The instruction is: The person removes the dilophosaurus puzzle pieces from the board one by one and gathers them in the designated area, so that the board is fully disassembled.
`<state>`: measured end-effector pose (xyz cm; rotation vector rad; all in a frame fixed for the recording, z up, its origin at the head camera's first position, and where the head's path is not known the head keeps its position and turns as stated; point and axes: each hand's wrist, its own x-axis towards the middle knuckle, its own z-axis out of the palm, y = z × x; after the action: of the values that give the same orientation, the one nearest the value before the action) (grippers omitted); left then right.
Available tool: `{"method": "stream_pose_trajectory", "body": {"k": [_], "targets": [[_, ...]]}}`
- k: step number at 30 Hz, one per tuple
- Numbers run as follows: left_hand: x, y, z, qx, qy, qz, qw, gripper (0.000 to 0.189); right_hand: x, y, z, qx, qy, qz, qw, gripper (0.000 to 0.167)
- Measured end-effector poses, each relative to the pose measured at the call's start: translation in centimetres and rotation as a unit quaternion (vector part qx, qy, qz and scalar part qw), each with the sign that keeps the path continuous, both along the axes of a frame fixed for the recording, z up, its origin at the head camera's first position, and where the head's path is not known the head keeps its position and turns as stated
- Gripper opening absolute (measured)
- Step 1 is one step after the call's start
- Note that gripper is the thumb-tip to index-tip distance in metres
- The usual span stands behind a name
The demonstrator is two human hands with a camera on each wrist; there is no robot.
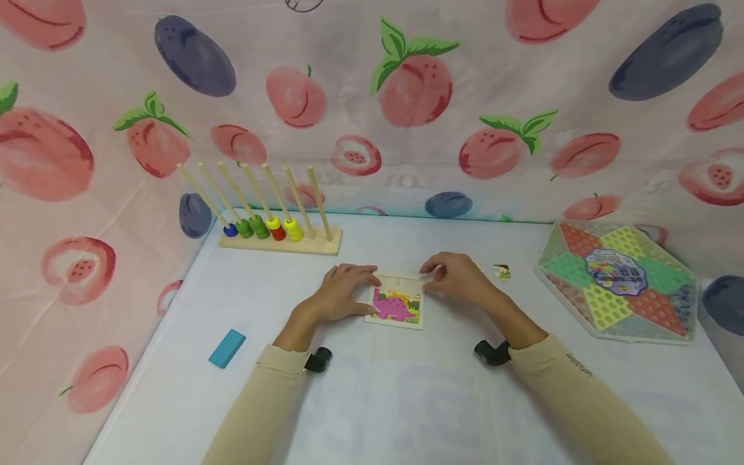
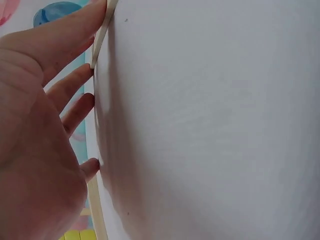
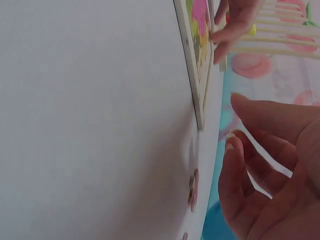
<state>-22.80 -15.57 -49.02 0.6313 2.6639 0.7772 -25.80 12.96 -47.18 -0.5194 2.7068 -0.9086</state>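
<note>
A small square jigsaw puzzle board [image 1: 394, 307] with a pink dinosaur picture lies on the white table. Bare wood shows along the top of its tray. My left hand [image 1: 343, 292] spans the board's left side, its thumb and extended fingers touching the edge. In the left wrist view the thumb [image 2: 75, 30] presses at the wooden edge. Just off the board's upper right corner is my right hand [image 1: 459, 278], with bent fingers. A gap shows between its thumb [image 3: 270, 112] and index finger, with nothing in it. Beyond this hand lies a loose puzzle piece [image 1: 502, 271].
An abacus stand [image 1: 279, 244] with upright rods and coloured beads stands at the back left. A blue block [image 1: 227, 349] lies at the left. At the right sits a hexagonal Chinese checkers board [image 1: 616, 281]. A fruit-print cloth [image 1: 418, 148] hangs behind the table.
</note>
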Motion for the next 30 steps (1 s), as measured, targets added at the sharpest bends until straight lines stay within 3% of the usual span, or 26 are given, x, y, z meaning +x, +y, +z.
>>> {"method": "stream_pose_trajectory", "body": {"k": [8,21,30], "targets": [[-0.1,-0.2,-0.2,0.022,-0.009,0.008,0.9997,0.051,0.6,-2.9,-0.4,-0.029,-0.016,0.091,0.9953,0.027],[-0.3,-0.2,-0.4,0.036,-0.006,0.009,0.9993,0.051,0.4,-4.9,-1.1,-0.024,-0.04,0.142,0.9888,0.033],[-0.2,-0.3,-0.4,0.036,-0.008,0.016,0.9992,0.051,0.6,-5.4,-1.3,-0.03,-0.006,0.177,0.9837,0.021]]}}
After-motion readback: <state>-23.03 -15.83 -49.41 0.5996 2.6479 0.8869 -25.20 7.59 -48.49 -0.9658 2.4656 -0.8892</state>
